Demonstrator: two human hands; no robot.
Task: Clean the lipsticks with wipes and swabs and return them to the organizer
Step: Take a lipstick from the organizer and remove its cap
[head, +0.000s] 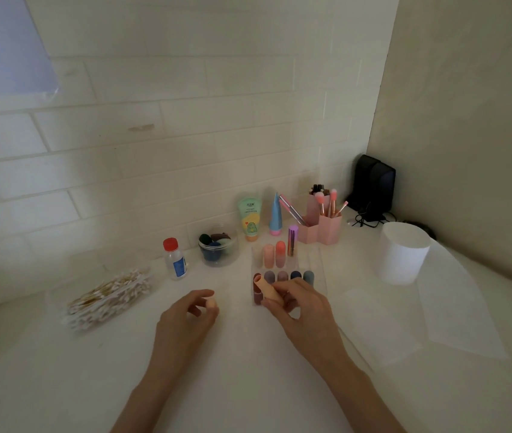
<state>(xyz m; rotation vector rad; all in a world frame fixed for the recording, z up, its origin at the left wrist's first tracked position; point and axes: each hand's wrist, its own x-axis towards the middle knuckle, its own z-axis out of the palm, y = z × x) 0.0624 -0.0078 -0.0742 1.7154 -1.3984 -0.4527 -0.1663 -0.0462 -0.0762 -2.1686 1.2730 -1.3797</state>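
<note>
Makeup counter, seen from above: a person works w/ both bare hands on a white counter (pixel 248 379). The right hand (pixel 303 310) grips a peach lipstick (pixel 266 287), fingers and thumb curled round its lower end. The tube tilts up and to the left, its open end overlapping the front row of the clear organizer (pixel 312 270). The left hand (pixel 184 318) pinches a small peach cap (pixel 211 304) btwn thumb and fingertips, left of the organizer and apart from the tube. In the organizer, five lipsticks stand in the front row, dark red thru grey-blue, and three stand at the back, incl. a metallic purple one (pixel 292 240). A bag of cotton swabs (pixel 107 300) lies at far left. A red-capped bottle (pixel 175 260) and a clear jar of sponges (pixel 217 246) stand beyond the left hand. A green tube (pixel 250 218), a blue tube (pixel 275 215) and a pink brush holder (pixel 323 228) line the tiled wall. At right, a white roll (pixel 403 254) stands w/ flat white sheets (pixel 460 307) beside it.
</note>
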